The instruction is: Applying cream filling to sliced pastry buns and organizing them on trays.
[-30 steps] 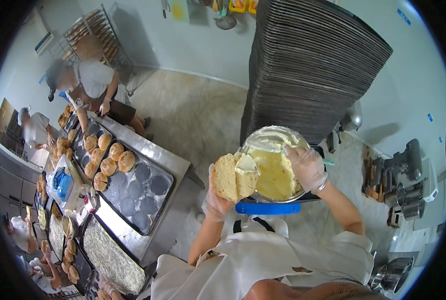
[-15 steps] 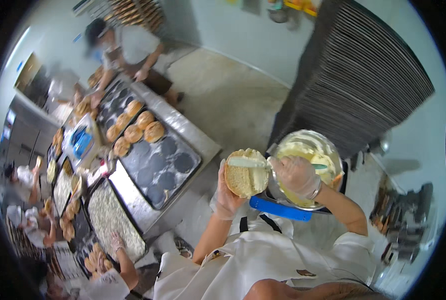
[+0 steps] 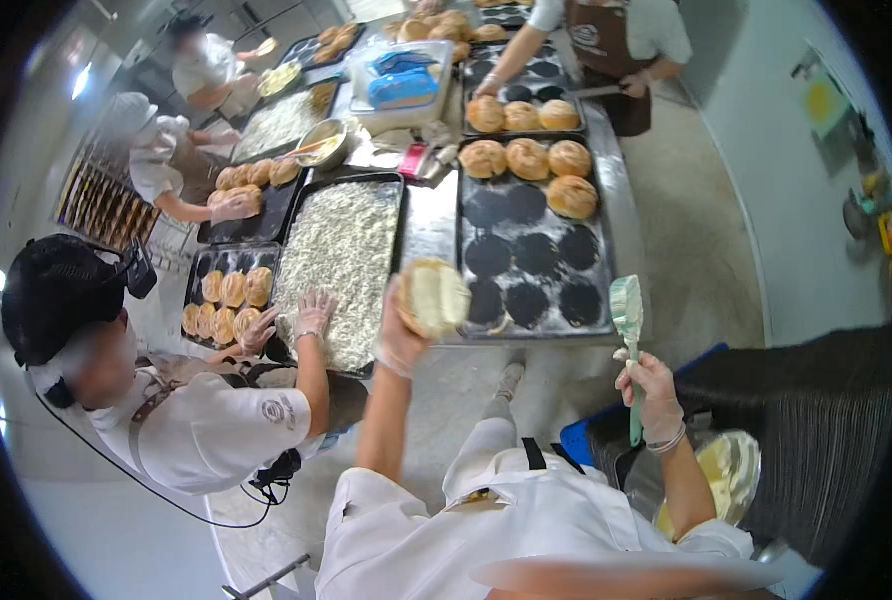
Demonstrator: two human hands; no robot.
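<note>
My left hand [image 3: 398, 345], gloved, is raised and holds a round bun [image 3: 432, 297] with its cream-coated face toward me, just in front of the near edge of the steel table [image 3: 428, 225]. My right hand [image 3: 651, 385], also gloved, grips a spatula [image 3: 628, 330] upright, its blade smeared with cream, off the table's right end. Below it, at my right side, sits a metal bowl of cream [image 3: 718, 472].
A dark mould tray [image 3: 536, 225] holds several buns at its far end. A tray of white shreds [image 3: 343, 265] lies left of it, where another person's gloved hand [image 3: 314, 312] rests. Other people work around the table, with more bun trays [image 3: 229, 300]. Stacked dark trays [image 3: 816, 420] stand right.
My view has swung from the bowl and tray stack to the table. My left hand carried the bun toward the table, and my right hand lifted the spatula out of the bowl.
</note>
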